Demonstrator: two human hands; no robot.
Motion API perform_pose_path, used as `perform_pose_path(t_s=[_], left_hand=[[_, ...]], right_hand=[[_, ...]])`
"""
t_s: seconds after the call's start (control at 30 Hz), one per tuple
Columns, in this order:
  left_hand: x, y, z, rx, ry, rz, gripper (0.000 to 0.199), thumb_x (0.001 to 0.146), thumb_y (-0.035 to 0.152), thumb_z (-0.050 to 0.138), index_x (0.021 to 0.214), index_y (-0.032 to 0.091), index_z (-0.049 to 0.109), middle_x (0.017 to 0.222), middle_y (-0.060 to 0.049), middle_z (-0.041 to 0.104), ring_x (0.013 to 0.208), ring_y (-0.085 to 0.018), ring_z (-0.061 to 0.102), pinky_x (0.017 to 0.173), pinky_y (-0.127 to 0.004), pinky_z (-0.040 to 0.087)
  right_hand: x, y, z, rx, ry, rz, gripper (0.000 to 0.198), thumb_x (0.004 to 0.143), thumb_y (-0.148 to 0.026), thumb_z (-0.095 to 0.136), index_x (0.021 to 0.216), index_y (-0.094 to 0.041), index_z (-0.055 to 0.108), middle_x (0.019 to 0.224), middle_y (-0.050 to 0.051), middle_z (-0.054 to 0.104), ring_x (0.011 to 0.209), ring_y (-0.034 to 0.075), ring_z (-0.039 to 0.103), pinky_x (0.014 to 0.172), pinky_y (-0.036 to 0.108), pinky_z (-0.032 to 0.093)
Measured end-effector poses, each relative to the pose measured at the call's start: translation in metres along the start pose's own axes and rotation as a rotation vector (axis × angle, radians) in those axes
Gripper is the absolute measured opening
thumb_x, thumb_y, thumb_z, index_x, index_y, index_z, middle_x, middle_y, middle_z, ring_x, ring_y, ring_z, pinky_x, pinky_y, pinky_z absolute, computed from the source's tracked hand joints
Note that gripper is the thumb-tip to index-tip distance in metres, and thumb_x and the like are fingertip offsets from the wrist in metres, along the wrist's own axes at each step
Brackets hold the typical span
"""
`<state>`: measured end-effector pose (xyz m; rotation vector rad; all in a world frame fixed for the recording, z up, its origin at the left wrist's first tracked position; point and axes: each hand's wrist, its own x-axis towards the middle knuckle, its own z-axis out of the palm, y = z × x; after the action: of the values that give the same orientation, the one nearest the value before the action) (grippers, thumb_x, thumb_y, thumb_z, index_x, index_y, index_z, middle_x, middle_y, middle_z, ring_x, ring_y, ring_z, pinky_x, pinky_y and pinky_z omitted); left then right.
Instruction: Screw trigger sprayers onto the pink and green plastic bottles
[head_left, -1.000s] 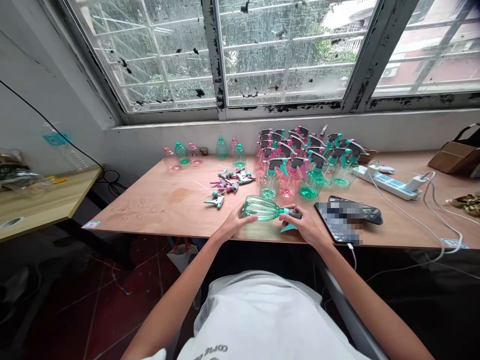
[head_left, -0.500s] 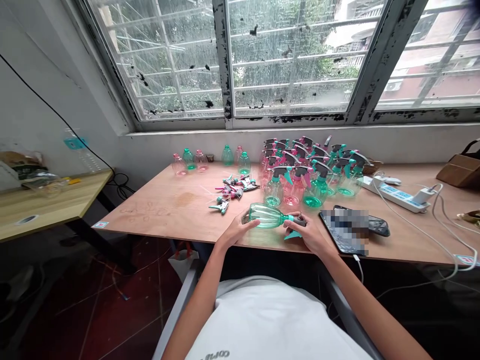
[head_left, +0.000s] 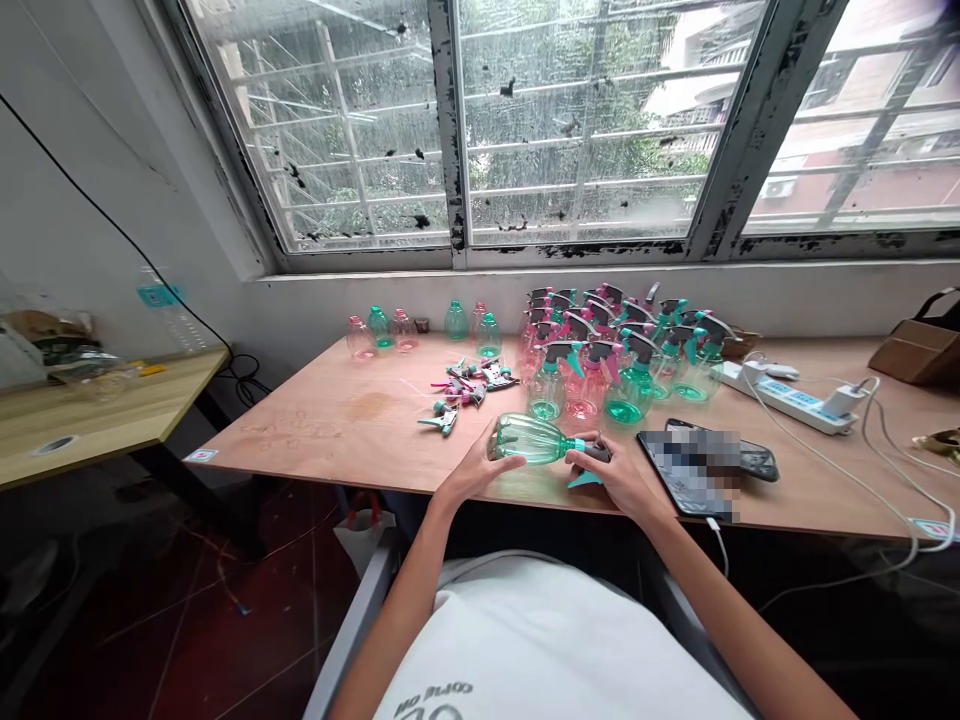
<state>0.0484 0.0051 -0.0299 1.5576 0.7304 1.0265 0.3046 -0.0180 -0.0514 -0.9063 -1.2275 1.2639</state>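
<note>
A clear green spray bottle [head_left: 531, 439] lies sideways in the air over the table's front edge, its base to the left. My left hand [head_left: 480, 466] is closed around the base end. My right hand [head_left: 611, 468] grips the dark grey and turquoise spray head [head_left: 594, 452] at the neck, with the turquoise trigger pointing down. The head sits on the bottle's mouth; whether it is tight I cannot tell. Beyond my left hand, several loose spray heads [head_left: 466, 388] lie in a pile with thin tubes.
Finished-looking pink and green spray bottles [head_left: 628, 392] crowd the back right. Several headless bottles [head_left: 455, 320] stand along the back left. Two phones [head_left: 679, 470], a power strip [head_left: 795, 397] with white cables and a brown bag [head_left: 916, 345] occupy the right side.
The view has tilted slightly upward. Both hands keep their hold on the bottle and spray head; the right fingers have shifted a little around the neck.
</note>
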Motion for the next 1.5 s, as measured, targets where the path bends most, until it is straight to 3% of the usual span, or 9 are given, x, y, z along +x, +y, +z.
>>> perform_pose_path(t_s=[0.37, 0.6, 0.8, 0.9, 0.97, 1.1, 1.17, 1.3, 1.5], left_hand=[[0.001, -0.011, 0.002, 0.055, 0.02, 0.034, 0.074, 0.091, 0.021, 0.072, 0.154, 0.027, 0.034, 0.157, -0.013, 0.041, 0.134, -0.036, 0.052, 0.112, -0.063, 0.039], [0.003, -0.011, 0.004, 0.123, 0.05, 0.066, 0.05, 0.094, 0.026, 0.069, 0.141, 0.021, 0.052, 0.148, -0.012, 0.052, 0.132, -0.034, 0.053, 0.109, -0.062, 0.042], [0.0, -0.012, 0.002, 0.095, 0.03, 0.052, 0.11, 0.077, 0.025, 0.085, 0.16, 0.036, 0.013, 0.166, -0.01, 0.029, 0.141, -0.033, 0.046, 0.117, -0.051, 0.038], [0.0, -0.013, 0.002, 0.084, 0.03, 0.034, 0.121, 0.075, 0.028, 0.087, 0.161, 0.034, 0.003, 0.166, -0.013, 0.028, 0.143, -0.034, 0.045, 0.118, -0.052, 0.036], [0.001, -0.013, 0.002, 0.083, 0.04, 0.027, 0.114, 0.079, 0.03, 0.084, 0.161, 0.029, 0.005, 0.163, -0.017, 0.033, 0.142, -0.036, 0.045, 0.118, -0.057, 0.033], [0.003, -0.012, 0.003, 0.084, 0.03, 0.054, 0.072, 0.09, 0.029, 0.073, 0.152, 0.023, 0.038, 0.151, -0.015, 0.05, 0.135, -0.036, 0.052, 0.113, -0.064, 0.037], [0.003, -0.012, 0.003, 0.079, 0.022, 0.065, 0.073, 0.087, 0.027, 0.077, 0.15, 0.023, 0.041, 0.148, -0.014, 0.054, 0.135, -0.035, 0.053, 0.114, -0.061, 0.038], [0.002, -0.015, 0.002, 0.062, 0.033, 0.06, 0.108, 0.077, 0.027, 0.086, 0.16, 0.03, 0.017, 0.159, -0.013, 0.04, 0.144, -0.034, 0.043, 0.12, -0.054, 0.034], [0.003, -0.019, 0.002, 0.04, 0.048, 0.028, 0.127, 0.072, 0.031, 0.089, 0.161, 0.032, -0.001, 0.163, -0.015, 0.033, 0.144, -0.034, 0.042, 0.119, -0.055, 0.034]], right_hand=[[0.002, 0.001, 0.001, 0.004, -0.003, -0.021, 0.034, 0.075, -0.039, 0.087, 0.095, -0.021, 0.065, 0.07, -0.002, 0.068, 0.061, 0.018, 0.068, 0.06, 0.032, 0.059], [0.003, 0.0, 0.002, 0.002, -0.009, -0.036, 0.033, 0.074, -0.038, 0.088, 0.093, -0.021, 0.068, 0.073, -0.002, 0.068, 0.061, 0.018, 0.068, 0.06, 0.032, 0.059], [0.004, 0.0, 0.003, 0.013, 0.009, -0.047, 0.032, 0.074, -0.038, 0.087, 0.093, -0.021, 0.067, 0.074, -0.001, 0.069, 0.061, 0.019, 0.069, 0.06, 0.033, 0.06], [0.003, 0.0, 0.004, 0.001, 0.011, -0.051, 0.035, 0.074, -0.039, 0.088, 0.094, -0.021, 0.066, 0.074, -0.001, 0.07, 0.061, 0.02, 0.069, 0.06, 0.033, 0.06], [0.003, 0.0, 0.004, -0.012, 0.008, -0.053, 0.037, 0.072, -0.041, 0.089, 0.094, -0.021, 0.067, 0.071, -0.001, 0.07, 0.061, 0.02, 0.069, 0.06, 0.033, 0.06], [0.002, 0.0, 0.005, -0.026, 0.011, -0.061, 0.041, 0.07, -0.043, 0.089, 0.096, -0.021, 0.066, 0.068, -0.001, 0.071, 0.061, 0.021, 0.07, 0.06, 0.033, 0.06], [0.002, 0.0, 0.005, -0.022, 0.016, -0.061, 0.042, 0.071, -0.045, 0.088, 0.097, -0.021, 0.066, 0.068, -0.001, 0.071, 0.062, 0.022, 0.07, 0.061, 0.034, 0.06], [0.003, 0.001, 0.005, -0.012, 0.025, -0.062, 0.043, 0.07, -0.048, 0.088, 0.096, -0.021, 0.066, 0.069, 0.0, 0.071, 0.062, 0.022, 0.07, 0.061, 0.035, 0.06], [0.004, 0.001, 0.005, -0.016, 0.03, -0.064, 0.042, 0.071, -0.047, 0.088, 0.097, -0.022, 0.066, 0.067, -0.001, 0.072, 0.061, 0.021, 0.069, 0.061, 0.033, 0.059]])
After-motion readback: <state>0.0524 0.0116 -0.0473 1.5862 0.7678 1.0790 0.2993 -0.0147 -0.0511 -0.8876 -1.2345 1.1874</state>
